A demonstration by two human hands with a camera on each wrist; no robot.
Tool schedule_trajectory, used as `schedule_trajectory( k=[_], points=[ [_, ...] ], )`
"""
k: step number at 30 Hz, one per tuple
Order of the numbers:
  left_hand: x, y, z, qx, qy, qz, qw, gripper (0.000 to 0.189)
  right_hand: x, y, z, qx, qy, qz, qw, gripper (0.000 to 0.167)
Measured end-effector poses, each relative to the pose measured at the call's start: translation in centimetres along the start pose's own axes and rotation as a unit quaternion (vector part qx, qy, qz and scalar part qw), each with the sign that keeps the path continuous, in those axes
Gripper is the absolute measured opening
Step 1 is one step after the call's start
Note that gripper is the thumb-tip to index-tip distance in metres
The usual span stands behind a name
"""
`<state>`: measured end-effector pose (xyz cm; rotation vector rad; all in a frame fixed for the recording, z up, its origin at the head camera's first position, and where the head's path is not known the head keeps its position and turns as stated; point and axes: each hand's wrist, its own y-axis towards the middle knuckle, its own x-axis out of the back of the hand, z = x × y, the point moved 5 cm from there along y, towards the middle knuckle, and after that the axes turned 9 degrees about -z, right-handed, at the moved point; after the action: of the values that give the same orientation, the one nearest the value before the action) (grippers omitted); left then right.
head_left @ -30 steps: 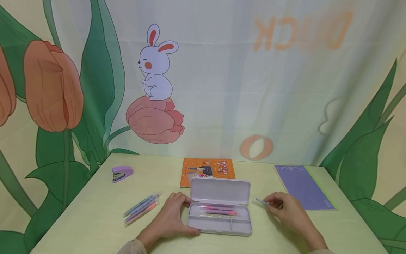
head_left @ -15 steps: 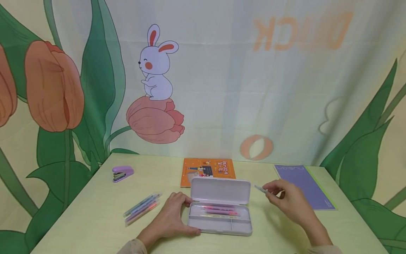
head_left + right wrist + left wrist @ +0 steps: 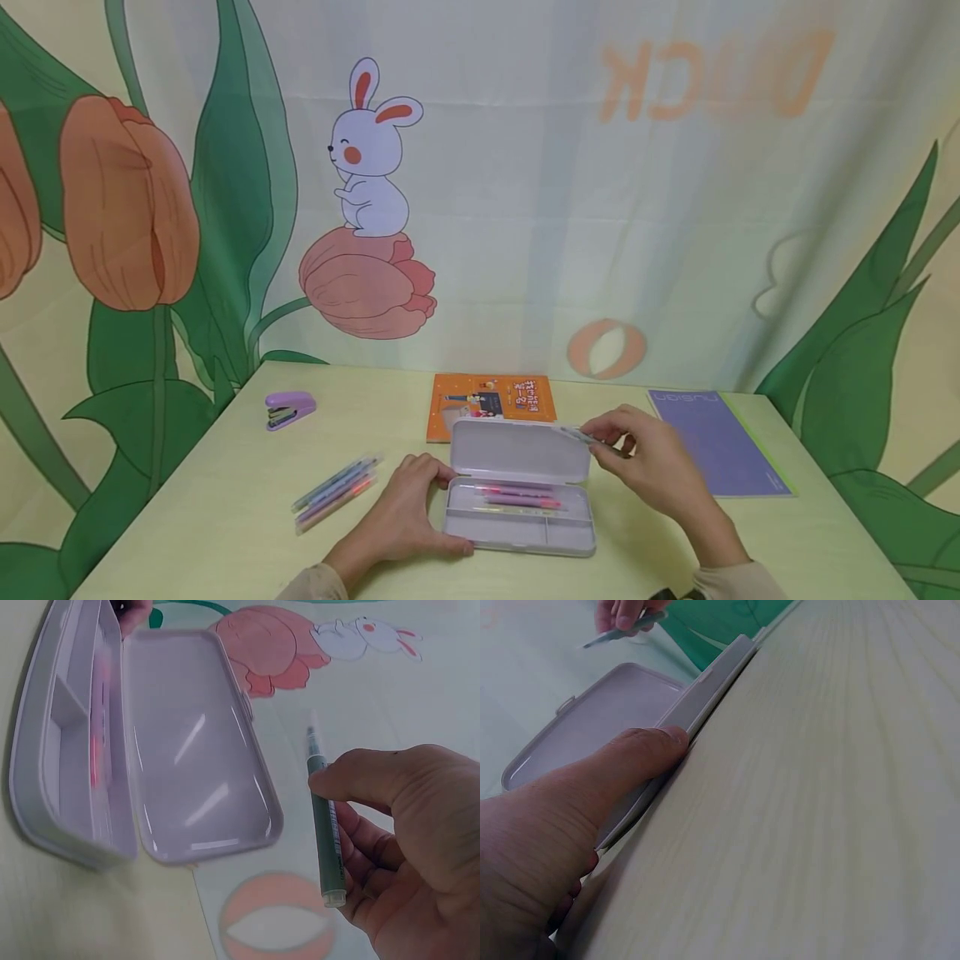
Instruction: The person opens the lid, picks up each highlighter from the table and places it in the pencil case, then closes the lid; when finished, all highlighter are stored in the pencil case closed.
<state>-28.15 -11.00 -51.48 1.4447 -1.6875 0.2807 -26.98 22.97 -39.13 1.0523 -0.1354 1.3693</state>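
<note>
Pencil case point(image 3: 502, 530) lies open between the left and right edges of the desk point(image 3: 225, 533), its lid point(image 3: 510, 450) tipped up on the side toward the back edge. At the left, a purple stapler point(image 3: 290, 410) sits near the back left corner, and a slanted row of pens point(image 3: 335, 493) lies nearer the front. The left hand point(image 3: 405, 508) grips the case's left end, thumb against the front wall. Close to the back edge is an orange book point(image 3: 528, 396), partly hidden by the lid. Pinkish pens point(image 3: 517, 502) rest lengthwise in the rear compartment. Fingers and thumb of the right hand point(image 3: 645, 454) pinch a grey-green pen point(image 3: 326, 832), raised near the lid's right end and apart from it. Partly behind that hand, a purple notebook point(image 3: 716, 442) lies by the right edge.
</note>
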Motion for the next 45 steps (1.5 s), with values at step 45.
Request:
schedule_trajectory(
  k=[45],
  points=[
    [0.0,-0.1,0.1,0.005,-0.003,0.001,1.0000,0.096,-7.9,-1.5,1.0,-0.004,0.043,0.089,0.9950,0.018]
  ],
)
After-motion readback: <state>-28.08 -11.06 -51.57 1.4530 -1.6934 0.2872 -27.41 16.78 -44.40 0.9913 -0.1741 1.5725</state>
